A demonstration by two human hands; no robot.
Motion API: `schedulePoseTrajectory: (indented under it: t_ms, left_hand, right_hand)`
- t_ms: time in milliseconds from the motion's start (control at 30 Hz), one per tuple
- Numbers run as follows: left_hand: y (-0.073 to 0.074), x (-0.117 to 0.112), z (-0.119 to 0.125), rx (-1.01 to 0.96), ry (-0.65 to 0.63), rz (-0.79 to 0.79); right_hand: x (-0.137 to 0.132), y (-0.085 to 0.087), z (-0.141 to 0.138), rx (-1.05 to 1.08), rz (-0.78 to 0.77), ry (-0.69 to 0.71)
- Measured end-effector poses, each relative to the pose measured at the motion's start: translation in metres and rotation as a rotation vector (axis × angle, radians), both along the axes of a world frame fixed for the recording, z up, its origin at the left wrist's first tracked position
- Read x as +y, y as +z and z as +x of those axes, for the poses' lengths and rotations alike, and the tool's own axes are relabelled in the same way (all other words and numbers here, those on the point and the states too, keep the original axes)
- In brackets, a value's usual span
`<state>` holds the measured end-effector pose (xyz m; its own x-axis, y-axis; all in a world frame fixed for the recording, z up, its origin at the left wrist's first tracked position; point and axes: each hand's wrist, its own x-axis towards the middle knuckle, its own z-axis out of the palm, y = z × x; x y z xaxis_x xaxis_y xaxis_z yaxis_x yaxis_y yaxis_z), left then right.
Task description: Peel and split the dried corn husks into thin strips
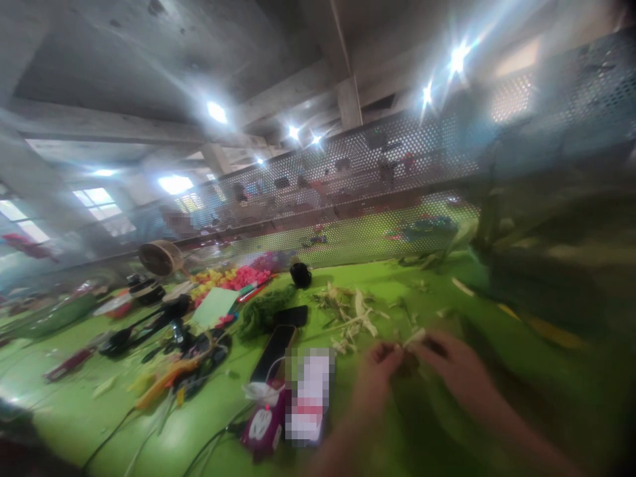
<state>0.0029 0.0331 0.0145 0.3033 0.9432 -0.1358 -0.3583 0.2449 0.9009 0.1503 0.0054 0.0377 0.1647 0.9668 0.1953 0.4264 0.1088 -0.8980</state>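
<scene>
The picture is blurred by motion. My left hand (378, 370) and my right hand (454, 371) meet low over a green table (74, 411). Both have their fingers pinched together around a small dark thing with a pale strip (413, 338) sticking out between them. I cannot make out what that thing is. Just beyond the hands lies a loose heap of pale dried strips and scraps (348, 311).
Left of the hands lie a dark phone (273, 351), a small purple pouch (263, 424), a bunch of green foliage (261, 311), black tools and cables (163, 324), and pink and yellow pieces (233, 277). A perforated metal screen (377, 199) runs along the table's far edge. Dark green stuff (536, 265) piles at right.
</scene>
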Motion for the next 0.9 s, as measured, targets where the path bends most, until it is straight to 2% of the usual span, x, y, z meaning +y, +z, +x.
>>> schedulePoseTrajectory:
  t_ms: [167,400,633,900]
  left_hand:
    - [0.002,-0.002,0.002,-0.038,0.029,-0.038]
    - [-0.011,0.004,0.002,-0.045,0.015,-0.023]
    - [-0.013,0.003,0.003,-0.046,0.049,0.009]
    - [-0.013,0.004,0.002,0.039,0.002,0.069]
  right_hand:
    - [-0.002,0.005,-0.002,0.032,-0.027,-0.036]
    - [-0.004,0.013,-0.006,0.158,-0.104,-0.016]
    - [-0.003,0.012,-0.005,0.169,-0.098,-0.026]
    - [-0.004,0.003,-0.003,0.086,-0.059,0.022]
